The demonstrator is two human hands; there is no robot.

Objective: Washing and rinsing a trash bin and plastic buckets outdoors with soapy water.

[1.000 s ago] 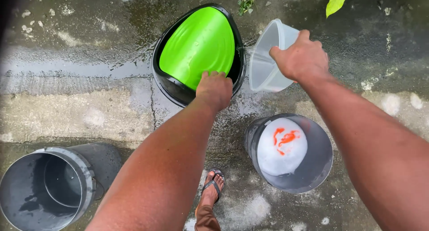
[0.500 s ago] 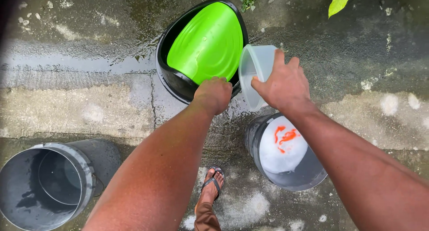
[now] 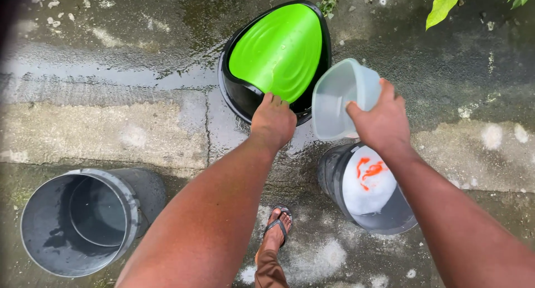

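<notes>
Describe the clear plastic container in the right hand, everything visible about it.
The clear plastic container is a translucent, frosted tub with rounded corners and a rolled rim. It looks empty, tipped with its opening toward the camera. The right hand grips its near edge, in the air beside the black basin and above the grey bucket.

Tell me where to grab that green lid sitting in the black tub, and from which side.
Grip the green lid by its near lower edge, beside the left hand, coming from the person's side. It leans tilted in the black tub, so that edge sits within reach; the right hand holds the clear container.
</notes>
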